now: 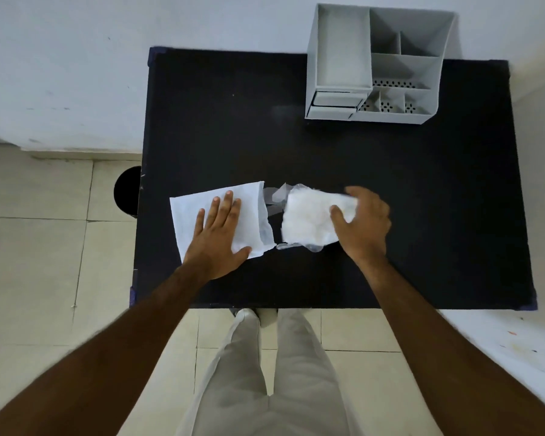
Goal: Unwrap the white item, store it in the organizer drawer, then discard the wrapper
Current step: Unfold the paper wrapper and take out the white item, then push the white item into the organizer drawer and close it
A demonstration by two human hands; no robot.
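Observation:
A flat white wrapper (202,212) lies on the black table (328,272), its open end facing right. My left hand (217,234) rests flat on it, palm down, fingers spread. Just right of the open end sits the white padded item (306,218), with crumpled clear film (276,196) around its left and lower edges. My right hand (362,221) grips the item's right side, thumb on top. The grey organizer (340,55) stands at the table's back right; its two small drawers (334,103) at the front left look closed.
A black round bin (128,191) stands on the tiled floor beside the table's left edge. A white wall runs behind the table. My legs and shoes are at the table's near edge.

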